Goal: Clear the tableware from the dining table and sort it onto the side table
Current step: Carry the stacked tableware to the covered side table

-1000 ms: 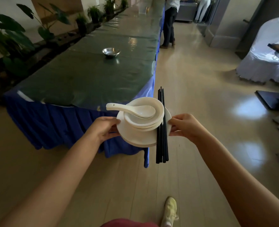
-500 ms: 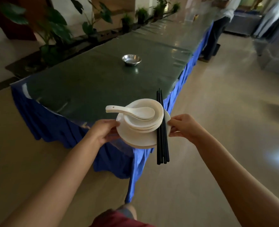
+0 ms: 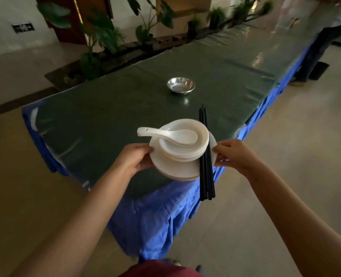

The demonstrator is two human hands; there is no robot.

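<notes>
I carry a stack of white tableware between both hands above the near corner of the long side table. At the bottom is a white plate, with shallow white bowls on it and a white spoon lying in the top bowl, handle to the left. Black chopsticks lie across the plate's right side, pointing away from me. My left hand grips the plate's left rim. My right hand grips the right rim next to the chopsticks.
The side table has a dark green cover and a blue skirt. A small steel bowl stands on it farther back. Potted plants line its far side. A person stands at the far right by the table.
I have stepped closer and turned left, so the table now lies under the stack. The hands' hold on the plate is the same.
</notes>
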